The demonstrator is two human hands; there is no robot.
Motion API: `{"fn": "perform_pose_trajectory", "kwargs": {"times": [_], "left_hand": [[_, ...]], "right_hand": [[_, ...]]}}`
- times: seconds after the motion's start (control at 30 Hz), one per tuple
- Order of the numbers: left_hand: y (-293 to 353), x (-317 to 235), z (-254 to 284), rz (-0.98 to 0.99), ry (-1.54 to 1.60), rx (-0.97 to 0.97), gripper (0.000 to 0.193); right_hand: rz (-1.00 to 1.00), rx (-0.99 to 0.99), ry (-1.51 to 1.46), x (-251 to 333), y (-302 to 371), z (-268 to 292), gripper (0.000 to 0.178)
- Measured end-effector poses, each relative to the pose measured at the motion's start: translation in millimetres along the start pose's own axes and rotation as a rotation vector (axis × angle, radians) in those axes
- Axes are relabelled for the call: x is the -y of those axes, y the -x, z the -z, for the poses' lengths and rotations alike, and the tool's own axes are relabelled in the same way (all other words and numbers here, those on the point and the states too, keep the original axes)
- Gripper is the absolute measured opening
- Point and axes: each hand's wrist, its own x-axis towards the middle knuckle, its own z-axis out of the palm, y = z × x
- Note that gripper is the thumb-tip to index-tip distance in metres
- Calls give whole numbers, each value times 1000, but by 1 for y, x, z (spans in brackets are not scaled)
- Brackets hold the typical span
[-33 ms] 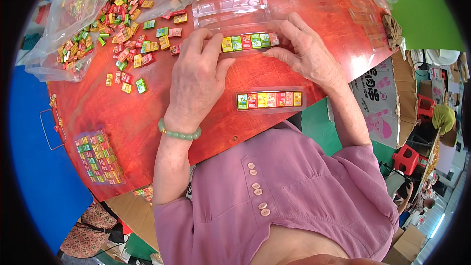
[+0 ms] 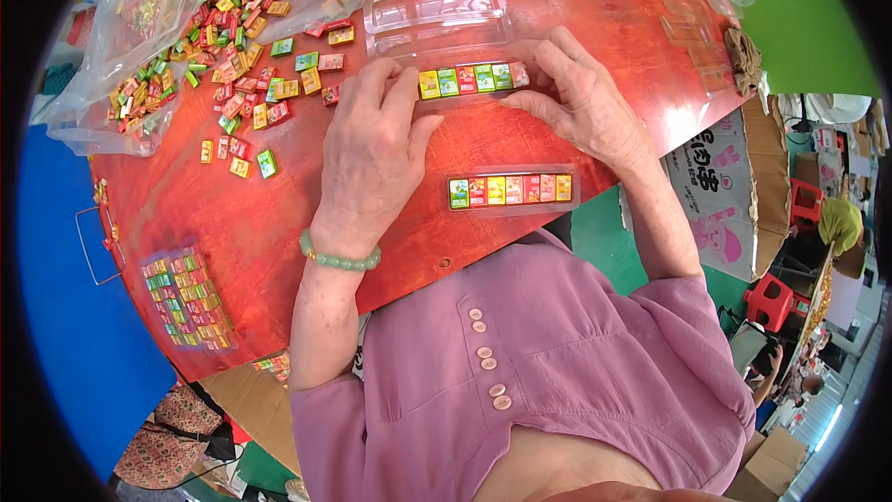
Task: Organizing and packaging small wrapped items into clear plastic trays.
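A row of small colourful boxes (image 2: 466, 80) sits in a narrow clear plastic tray on the red table. My left hand (image 2: 370, 135), above a green bead bracelet, has its curled fingers at the left end of this tray, with the thumb toward me. At the other end, the fingers and thumb of my right hand (image 2: 583, 98) close around the tray's edge. A second filled tray (image 2: 511, 190) lies nearer to me. Behind the first tray stands an open clear plastic shell (image 2: 437, 14) without boxes.
Loose small boxes (image 2: 246, 84) spill from a clear plastic bag (image 2: 121, 37) at the far left. Several filled trays (image 2: 189, 299) stack at the near left. More clear shells (image 2: 692, 33) and a brown cloth (image 2: 743, 59) lie at right. Beyond the edge stands a cardboard box (image 2: 715, 191).
The fingers of my left hand have shifted very slightly toward me. The trays and boxes stay where they were.
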Motion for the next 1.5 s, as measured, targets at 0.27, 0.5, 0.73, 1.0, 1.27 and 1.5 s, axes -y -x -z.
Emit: {"fn": "perform_pose_trajectory", "kwargs": {"times": [0.27,0.5,0.73,1.0,1.27,1.5], "left_hand": [[18,-4,4,-10,-207,104,48],[16,-2,2,-41,-234,95,50],[10,-4,-5,-84,-164,39,43],[32,-17,1,-49,-269,75,41],[41,-21,15,-10,-40,175,41],[43,-12,1,-4,-105,73,41]], "right_hand": [[111,-54,105,-11,12,-4,31],[188,-101,262,-12,16,-10,29],[69,-61,92,-1,20,-11,25],[30,132,13,9,19,-2,25],[-29,86,69,19,70,3,70],[175,98,218,44,82,-19,59]]}}
